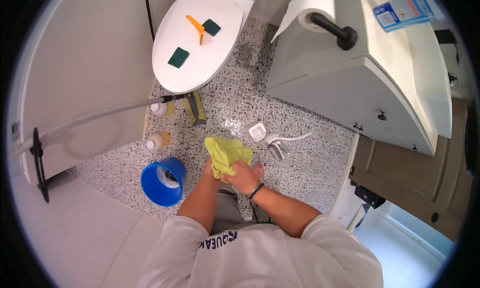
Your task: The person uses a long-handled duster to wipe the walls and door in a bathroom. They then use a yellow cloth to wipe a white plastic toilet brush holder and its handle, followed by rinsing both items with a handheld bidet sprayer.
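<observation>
A yellow-green cloth (227, 152) is bunched between my two hands, above the speckled floor. My right hand (243, 178), with a bracelet at its wrist, is closed on the cloth's lower right part. The cloth drapes over my left hand (208, 168) and hides its fingers, so their grip cannot be made out. Beyond the cloth, to the right, lie a small white square tray-like piece (257, 132) and a white and grey trigger-shaped piece (276, 149) with a thin white tube.
A blue bucket (163, 182) stands at left, near two white-capped bottles (158, 141). A long-handled flat tool (194, 109) leans across the left. Two green scouring pads (178, 57) and an orange scraper-like piece (197, 29) lie on the toilet lid (200, 65). A grey vanity (345, 90) stands right.
</observation>
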Action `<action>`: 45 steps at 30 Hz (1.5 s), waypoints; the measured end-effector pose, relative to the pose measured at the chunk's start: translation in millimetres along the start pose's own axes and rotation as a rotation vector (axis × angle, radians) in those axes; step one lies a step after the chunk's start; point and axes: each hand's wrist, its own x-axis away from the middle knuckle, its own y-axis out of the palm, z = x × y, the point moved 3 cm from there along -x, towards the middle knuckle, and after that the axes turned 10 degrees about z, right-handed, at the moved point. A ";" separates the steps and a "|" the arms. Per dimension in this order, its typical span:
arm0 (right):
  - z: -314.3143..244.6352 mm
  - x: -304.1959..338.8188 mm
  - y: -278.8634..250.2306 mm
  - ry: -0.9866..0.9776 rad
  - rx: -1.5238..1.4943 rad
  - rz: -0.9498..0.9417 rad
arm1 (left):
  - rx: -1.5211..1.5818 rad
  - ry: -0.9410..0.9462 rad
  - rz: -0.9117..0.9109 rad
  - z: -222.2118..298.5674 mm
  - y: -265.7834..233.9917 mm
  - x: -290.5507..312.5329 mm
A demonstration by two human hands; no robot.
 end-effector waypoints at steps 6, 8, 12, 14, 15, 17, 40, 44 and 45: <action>31.3 -32.7 30.1 0.178 -0.417 0.127 | 0.086 0.073 0.220 25.4 -48.8 -67.1; 51.1 -52.7 34.0 0.294 -0.560 0.216 | 0.179 0.036 0.380 28.4 -57.6 -76.8; 74.9 -100.1 40.2 0.095 -0.463 0.384 | -0.197 0.102 0.636 9.5 -95.6 -114.7; 88.0 -106.9 64.0 0.161 -0.438 0.189 | -0.201 0.065 0.456 -11.3 -74.4 -130.4; 93.8 -106.4 73.1 0.202 -0.421 0.091 | -0.203 0.041 0.368 -21.7 -70.0 -137.1; 102.9 -106.0 82.4 0.089 -0.316 -0.023 | -0.196 0.037 0.290 -32.1 -67.6 -163.0; 368.6 -87.4 111.2 0.408 -0.229 -0.204 | -1.666 0.671 0.186 -150.2 -72.7 -432.4; 388.4 -67.9 96.2 0.435 -0.166 -0.180 | -1.842 0.573 -0.016 -157.7 -112.9 -468.2; 390.3 -63.1 91.7 0.486 -0.160 -0.174 | -1.907 0.510 -0.032 -157.5 -115.0 -466.6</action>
